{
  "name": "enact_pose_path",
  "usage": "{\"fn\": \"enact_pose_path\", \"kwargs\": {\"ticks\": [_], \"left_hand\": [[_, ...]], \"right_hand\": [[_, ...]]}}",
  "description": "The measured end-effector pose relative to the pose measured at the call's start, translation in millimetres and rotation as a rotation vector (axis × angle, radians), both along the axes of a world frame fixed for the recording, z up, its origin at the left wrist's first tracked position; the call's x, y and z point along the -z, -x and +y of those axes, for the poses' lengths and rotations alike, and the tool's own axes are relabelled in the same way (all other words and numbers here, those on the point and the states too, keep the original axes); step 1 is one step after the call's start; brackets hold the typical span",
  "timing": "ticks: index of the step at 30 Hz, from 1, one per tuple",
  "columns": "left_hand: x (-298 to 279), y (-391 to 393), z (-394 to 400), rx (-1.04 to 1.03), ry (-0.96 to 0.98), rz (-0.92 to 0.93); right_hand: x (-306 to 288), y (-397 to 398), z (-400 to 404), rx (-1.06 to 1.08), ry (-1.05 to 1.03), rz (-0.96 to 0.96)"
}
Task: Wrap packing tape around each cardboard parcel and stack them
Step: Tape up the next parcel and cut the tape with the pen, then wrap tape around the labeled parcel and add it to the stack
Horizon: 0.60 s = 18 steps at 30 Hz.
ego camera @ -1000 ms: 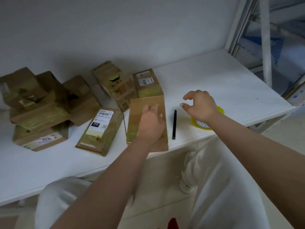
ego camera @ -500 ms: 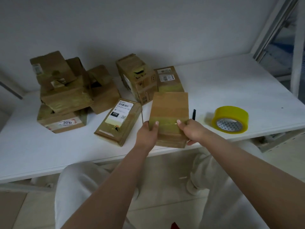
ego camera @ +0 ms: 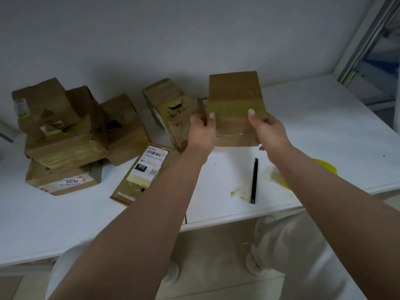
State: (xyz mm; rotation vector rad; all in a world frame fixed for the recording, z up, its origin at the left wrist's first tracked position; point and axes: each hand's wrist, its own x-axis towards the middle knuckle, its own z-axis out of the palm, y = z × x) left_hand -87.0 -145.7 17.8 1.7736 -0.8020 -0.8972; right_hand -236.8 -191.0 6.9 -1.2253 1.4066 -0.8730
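Now gripping taped parcel (ego camera: 236,105) between both hands, left hand (ego camera: 202,132) and right hand (ego camera: 269,132) curled on its near corners, lifted clear of counter (ego camera: 324,126), long axis pointing away from fingers; stack (ego camera: 62,135) lies well leftward, left hand nearer.

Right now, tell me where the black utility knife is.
In the head view, the black utility knife lies flat on the white table near its front edge, right of centre, between the two forearms and just left of the yellow tape roll.
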Motion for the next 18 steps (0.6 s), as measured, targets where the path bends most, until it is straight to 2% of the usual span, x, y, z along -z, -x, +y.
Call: {"fn": "enact_pose_path", "kwargs": {"ticks": [4, 10, 14, 18], "left_hand": [[6.9, -14.4, -19.5, 0.029, 0.039, -0.005], [28.4, -25.5, -23.6, 0.024, -0.027, -0.054], [32.8, -27.9, -25.9, 0.031, 0.068, -0.030], [27.5, -31.4, -30.8, 0.068, 0.076, -0.046]], "right_hand": [[1.9, -16.8, -31.7, 0.021, 0.019, -0.049], [23.2, -38.6, -50.3, -0.049, -0.024, -0.063], [26.9, -43.7, -55.5, -0.051, 0.028, -0.050], [21.8, -47.2, -63.4, -0.075, 0.051, -0.059]]}}
